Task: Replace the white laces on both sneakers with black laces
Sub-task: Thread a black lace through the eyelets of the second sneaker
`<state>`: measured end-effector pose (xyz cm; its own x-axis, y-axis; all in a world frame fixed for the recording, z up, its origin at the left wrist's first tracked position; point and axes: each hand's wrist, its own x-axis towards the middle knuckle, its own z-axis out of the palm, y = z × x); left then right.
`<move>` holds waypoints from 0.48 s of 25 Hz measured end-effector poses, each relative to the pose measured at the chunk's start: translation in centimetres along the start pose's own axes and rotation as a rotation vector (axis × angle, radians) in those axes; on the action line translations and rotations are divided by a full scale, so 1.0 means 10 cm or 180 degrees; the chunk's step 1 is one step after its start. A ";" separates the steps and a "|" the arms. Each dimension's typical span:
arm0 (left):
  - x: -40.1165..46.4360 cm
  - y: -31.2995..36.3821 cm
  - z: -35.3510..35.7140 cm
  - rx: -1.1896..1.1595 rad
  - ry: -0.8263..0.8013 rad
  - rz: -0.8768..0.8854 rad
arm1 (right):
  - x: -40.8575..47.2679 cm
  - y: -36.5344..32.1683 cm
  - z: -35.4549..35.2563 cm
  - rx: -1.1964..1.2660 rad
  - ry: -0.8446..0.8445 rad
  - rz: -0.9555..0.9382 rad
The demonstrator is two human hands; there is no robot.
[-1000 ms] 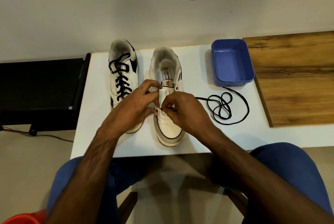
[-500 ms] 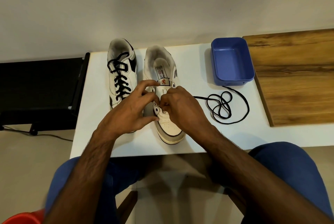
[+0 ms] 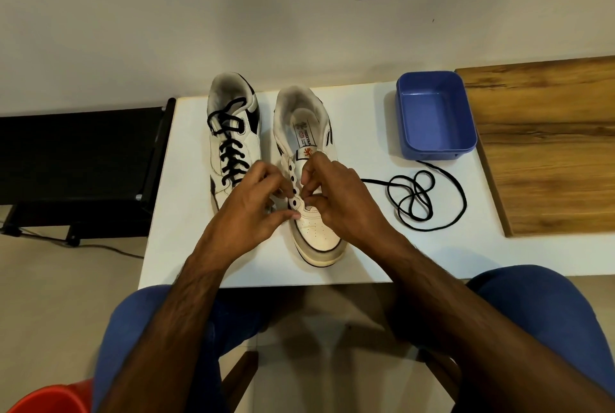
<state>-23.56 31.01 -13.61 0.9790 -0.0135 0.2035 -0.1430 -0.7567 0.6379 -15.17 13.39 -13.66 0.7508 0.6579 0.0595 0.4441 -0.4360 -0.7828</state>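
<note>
Head view: left hand (image 3: 248, 213) and right hand (image 3: 339, 199) pinch the unlaced sneaker (image 3: 311, 179) at its lowest eyelets; lace tip unseen. Black lace (image 3: 422, 199) coiled at three o'clock may snag. Laced sneaker (image 3: 233, 139) at nine.

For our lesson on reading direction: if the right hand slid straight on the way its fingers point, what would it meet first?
The right hand points leftward across the unlaced sneaker; past that eyelet flap, it would probably meet the left hand first, though depth is uncertain.

Glossy blue plastic tub (image 3: 466, 119), matt grained wooden board (image 3: 549, 146).
</note>
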 end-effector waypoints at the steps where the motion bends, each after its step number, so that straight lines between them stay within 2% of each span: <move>1: 0.00 -0.02 0.01 -0.0136 -0.0077 -0.0078 | 0.00 0.00 0.01 0.0035 0.0036 0.0009; 4: -0.01 -0.02 0.01 -0.0316 -0.0176 -0.0229 | -0.03 -0.01 0.03 -0.0060 0.0112 0.0001; 12: 0.03 0.03 0.05 -0.0064 -0.0268 -0.0218 | -0.04 -0.02 0.04 -0.0066 0.0138 0.0065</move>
<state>-23.24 30.47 -13.78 0.9952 -0.0178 0.0965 -0.0776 -0.7445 0.6631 -15.77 13.44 -13.77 0.7801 0.6217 0.0708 0.4381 -0.4619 -0.7711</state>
